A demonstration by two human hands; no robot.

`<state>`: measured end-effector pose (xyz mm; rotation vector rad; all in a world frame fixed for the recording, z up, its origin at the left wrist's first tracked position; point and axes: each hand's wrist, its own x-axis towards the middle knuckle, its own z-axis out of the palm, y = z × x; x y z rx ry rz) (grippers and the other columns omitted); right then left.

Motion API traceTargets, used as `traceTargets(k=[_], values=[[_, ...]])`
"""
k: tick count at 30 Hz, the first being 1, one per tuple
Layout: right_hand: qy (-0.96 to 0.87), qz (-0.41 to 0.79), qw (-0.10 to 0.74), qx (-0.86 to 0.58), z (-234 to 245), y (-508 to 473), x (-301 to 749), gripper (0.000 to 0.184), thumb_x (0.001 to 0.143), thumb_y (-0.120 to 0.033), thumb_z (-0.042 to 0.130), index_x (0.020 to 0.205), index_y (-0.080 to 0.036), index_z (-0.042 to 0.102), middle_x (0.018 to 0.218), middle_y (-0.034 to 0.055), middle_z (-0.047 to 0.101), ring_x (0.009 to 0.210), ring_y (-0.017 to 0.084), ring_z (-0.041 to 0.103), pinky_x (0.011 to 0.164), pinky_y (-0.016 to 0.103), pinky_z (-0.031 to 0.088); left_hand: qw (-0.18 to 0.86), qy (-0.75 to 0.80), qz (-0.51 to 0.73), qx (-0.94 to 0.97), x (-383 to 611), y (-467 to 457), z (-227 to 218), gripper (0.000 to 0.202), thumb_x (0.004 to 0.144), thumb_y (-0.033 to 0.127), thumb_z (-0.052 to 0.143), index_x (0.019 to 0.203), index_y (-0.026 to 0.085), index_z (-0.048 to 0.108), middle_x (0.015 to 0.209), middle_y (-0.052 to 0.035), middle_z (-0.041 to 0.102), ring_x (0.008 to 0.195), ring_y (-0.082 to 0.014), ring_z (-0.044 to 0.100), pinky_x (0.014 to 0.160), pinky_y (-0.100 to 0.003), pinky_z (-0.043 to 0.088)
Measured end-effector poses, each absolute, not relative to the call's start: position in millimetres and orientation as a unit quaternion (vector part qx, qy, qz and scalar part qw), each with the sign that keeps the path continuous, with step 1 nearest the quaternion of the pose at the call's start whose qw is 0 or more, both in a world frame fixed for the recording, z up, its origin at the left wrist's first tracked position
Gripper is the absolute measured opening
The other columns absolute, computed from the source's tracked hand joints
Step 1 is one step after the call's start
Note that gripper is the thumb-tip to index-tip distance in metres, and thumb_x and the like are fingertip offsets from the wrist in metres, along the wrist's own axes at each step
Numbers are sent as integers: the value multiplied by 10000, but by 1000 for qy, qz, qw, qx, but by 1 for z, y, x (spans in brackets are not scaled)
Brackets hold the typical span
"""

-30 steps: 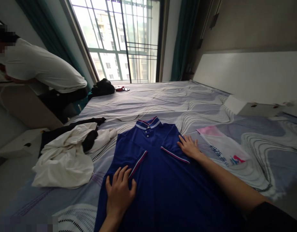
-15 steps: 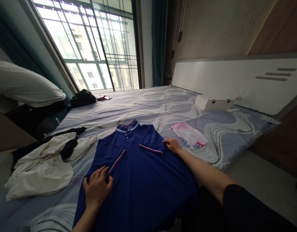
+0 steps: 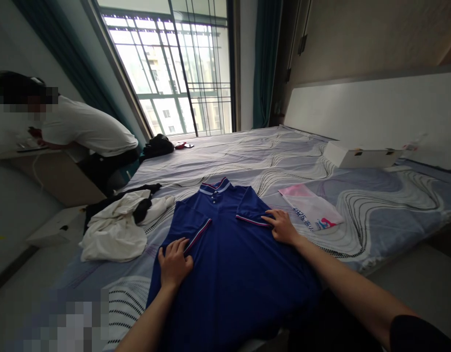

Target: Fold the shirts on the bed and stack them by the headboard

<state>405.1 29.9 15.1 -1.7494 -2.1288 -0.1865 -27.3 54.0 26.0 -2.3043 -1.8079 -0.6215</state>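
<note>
A blue short-sleeved polo shirt point(image 3: 225, 264) lies spread on the bed, its striped collar pointing away from me and both sleeves folded inward over the front. My left hand point(image 3: 176, 264) rests flat on the shirt's left side, fingers spread beside the striped cuff of that sleeve. On the other side, my right hand point(image 3: 282, 226) lies with its fingers apart, fingertips touching the outer end of the right sleeve's cuff. The shirt's hem is dark and partly out of view near my body.
A pink and white printed bag point(image 3: 313, 208) lies right of the shirt. Cream and black clothes point(image 3: 117, 230) are heaped at left. Farther off are a white box point(image 3: 360, 155), a black bundle point(image 3: 157, 146) and a person in a white shirt point(image 3: 89, 124) bending over a desk.
The view has swung left, bringing more of the other person into sight. My right fingertips have shifted from beside the sleeve onto its cuff end. My left hand stays on the shirt.
</note>
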Motion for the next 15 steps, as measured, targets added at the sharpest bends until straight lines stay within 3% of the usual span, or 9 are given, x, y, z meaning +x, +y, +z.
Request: traceTargets(k=[4,8,15], values=[[-788,-59,151,-595,27,36,391,490,823,-132,573,1291,-240,670,1253,103,658,1209,289,507,1139,524,177,82,-598,-223,-765,-28,55,23,486,773,133,481,1226,225,632,1314,-84,668,1231,-281,565,1175,-582,202],[-786,-86,177,-586,36,42,381,296,973,-214,492,1145,-226,733,1075,87,716,1062,247,577,1118,477,232,82,-589,-237,-768,-29,56,21,435,803,149,475,1199,217,641,1300,-87,678,1225,-281,575,1172,-584,202],[-805,-81,147,-569,35,27,347,299,914,-169,550,1152,-198,729,1093,96,687,1039,249,571,1090,438,269,83,-581,-250,-770,-31,55,18,385,823,173,495,1169,225,656,1272,-75,699,1229,-281,578,1173,-576,193]])
